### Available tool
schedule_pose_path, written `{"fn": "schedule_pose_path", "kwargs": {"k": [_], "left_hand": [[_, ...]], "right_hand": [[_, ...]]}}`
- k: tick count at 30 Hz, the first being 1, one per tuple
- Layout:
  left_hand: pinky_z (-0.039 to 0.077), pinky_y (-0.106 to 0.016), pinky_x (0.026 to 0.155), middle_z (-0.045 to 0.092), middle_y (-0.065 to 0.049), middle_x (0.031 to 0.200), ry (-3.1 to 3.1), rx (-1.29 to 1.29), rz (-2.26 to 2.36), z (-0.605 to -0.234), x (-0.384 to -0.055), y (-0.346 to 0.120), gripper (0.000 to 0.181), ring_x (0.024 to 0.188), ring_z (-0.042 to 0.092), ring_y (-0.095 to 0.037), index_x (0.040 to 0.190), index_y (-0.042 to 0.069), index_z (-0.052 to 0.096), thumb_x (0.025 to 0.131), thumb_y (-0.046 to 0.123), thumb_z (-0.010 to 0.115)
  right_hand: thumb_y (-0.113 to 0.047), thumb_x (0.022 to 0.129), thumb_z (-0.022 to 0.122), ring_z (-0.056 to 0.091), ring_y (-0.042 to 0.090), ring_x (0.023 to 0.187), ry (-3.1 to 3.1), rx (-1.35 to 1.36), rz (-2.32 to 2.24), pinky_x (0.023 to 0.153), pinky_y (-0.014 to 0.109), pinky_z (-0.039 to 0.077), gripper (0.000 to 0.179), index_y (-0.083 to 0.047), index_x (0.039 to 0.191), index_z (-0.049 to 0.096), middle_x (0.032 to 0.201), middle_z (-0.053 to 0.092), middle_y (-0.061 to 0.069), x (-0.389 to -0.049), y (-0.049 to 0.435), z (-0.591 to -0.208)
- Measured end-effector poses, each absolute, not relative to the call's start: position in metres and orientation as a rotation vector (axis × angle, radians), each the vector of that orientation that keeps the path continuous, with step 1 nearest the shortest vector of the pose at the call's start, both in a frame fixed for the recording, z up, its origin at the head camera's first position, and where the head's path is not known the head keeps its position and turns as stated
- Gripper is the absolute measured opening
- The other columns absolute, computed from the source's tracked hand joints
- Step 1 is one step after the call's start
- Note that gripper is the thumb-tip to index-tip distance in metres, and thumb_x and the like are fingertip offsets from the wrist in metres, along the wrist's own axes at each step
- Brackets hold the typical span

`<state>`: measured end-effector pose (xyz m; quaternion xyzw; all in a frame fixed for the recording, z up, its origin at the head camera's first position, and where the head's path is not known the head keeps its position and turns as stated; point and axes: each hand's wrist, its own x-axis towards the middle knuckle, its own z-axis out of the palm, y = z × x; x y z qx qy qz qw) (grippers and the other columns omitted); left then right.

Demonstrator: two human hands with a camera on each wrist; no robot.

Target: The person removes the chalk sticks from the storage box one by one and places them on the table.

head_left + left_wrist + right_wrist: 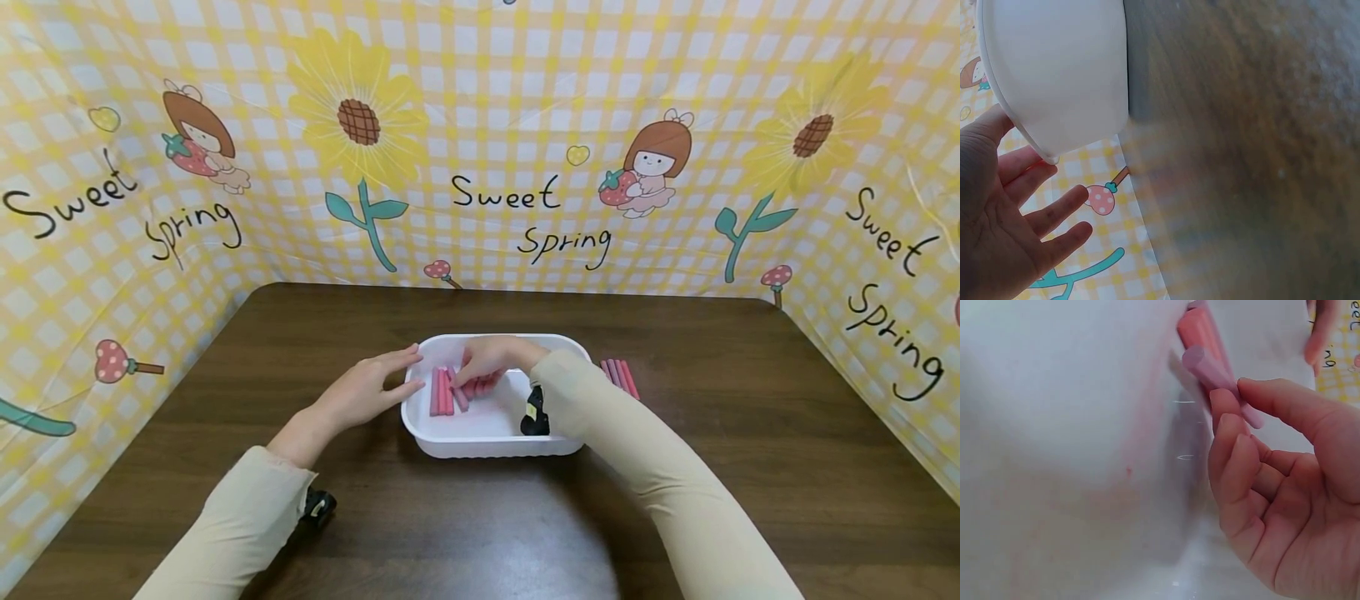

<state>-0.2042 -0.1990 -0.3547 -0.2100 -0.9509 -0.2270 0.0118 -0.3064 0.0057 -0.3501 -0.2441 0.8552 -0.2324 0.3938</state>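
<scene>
Presently the right hand (491,358) is inside a white plastic tray, rectangular with rounded corners (487,448), pinching a slim mauve cylindrical stick (1211,370) between thumb and fingertips; remaining fingers curled inward. Stick lies at a slant, just beside a row of upright-aligned pink and mauve sticks (441,393) on the tray floor, left part. More pink sticks (480,387) lie under the right hand, partly covered by it; count cannot be told.

Left hand (367,387) spread, fingers straight and apart, thumb and fingertips at the tray's left rim. Left wrist view shows the rim's corner against the fingers.

Outside, on the dark brown wood-grain table (420,517), a bundle of pink and mauve sticks (620,377) lies near the tray's right side, partly behind the cream right sleeve (637,442). Small black device (535,414) at the right wrist; yellow-and-white checked cloth (480,50) with sunflowers and "Sweet Spring" lettering stands around the table.
</scene>
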Motion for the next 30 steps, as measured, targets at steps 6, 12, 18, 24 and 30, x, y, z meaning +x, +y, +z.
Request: {"fn": "schedule_pose_path", "kwargs": {"k": [6,12,18,24,30], "left_hand": [[0.036,-0.053,0.107,0.040,-0.012,0.147,-2.973,-0.641,-0.708,-0.355,-0.204,-0.199,0.052,0.133,0.041,-0.035,0.137,0.008,0.048,0.093,0.035,0.055],[0.036,-0.053,0.107,0.040,-0.013,0.147,-2.971,-0.643,-0.710,-0.355,-0.205,-0.200,0.051,0.133,0.042,-0.035,0.136,0.007,0.049,0.093,0.034,0.056],[0.036,-0.052,0.108,0.041,-0.014,0.146,-2.956,-0.662,-0.701,-0.356,-0.205,-0.200,0.051,0.133,0.042,-0.034,0.135,0.006,0.049,0.093,0.034,0.055],[0.036,-0.051,0.108,0.041,-0.014,0.146,-2.943,-0.676,-0.694,-0.356,-0.205,-0.199,0.051,0.132,0.042,-0.034,0.135,0.005,0.050,0.093,0.033,0.056],[0.036,-0.052,0.107,0.041,-0.014,0.146,-2.941,-0.674,-0.700,-0.356,-0.205,-0.199,0.051,0.133,0.042,-0.034,0.134,0.004,0.050,0.093,0.033,0.056]], "right_hand": [[-0.025,0.091,0.059,0.051,0.010,0.063,2.187,-0.628,-0.605,0.058,0.017,0.048,0.020,-0.008,0.085,0.065,0.071,0.058,0.000,-0.307,0.012,-0.342],[-0.026,0.091,0.059,0.054,0.012,0.070,2.172,-0.636,-0.633,0.067,0.020,0.052,0.020,-0.007,0.096,0.065,0.082,0.063,0.002,-0.308,0.020,-0.335],[-0.026,0.091,0.059,0.060,0.014,0.076,2.150,-0.626,-0.696,0.077,0.024,0.056,0.021,-0.008,0.103,0.064,0.091,0.066,0.004,-0.309,0.029,-0.330],[-0.026,0.092,0.059,0.064,0.016,0.082,2.136,-0.613,-0.741,0.081,0.027,0.056,0.024,-0.008,0.107,0.062,0.098,0.068,0.007,-0.309,0.041,-0.323],[-0.026,0.092,0.058,0.066,0.017,0.085,2.164,-0.622,-0.766,0.081,0.028,0.056,0.024,-0.008,0.109,0.061,0.101,0.068,0.007,-0.308,0.053,-0.317]]}}
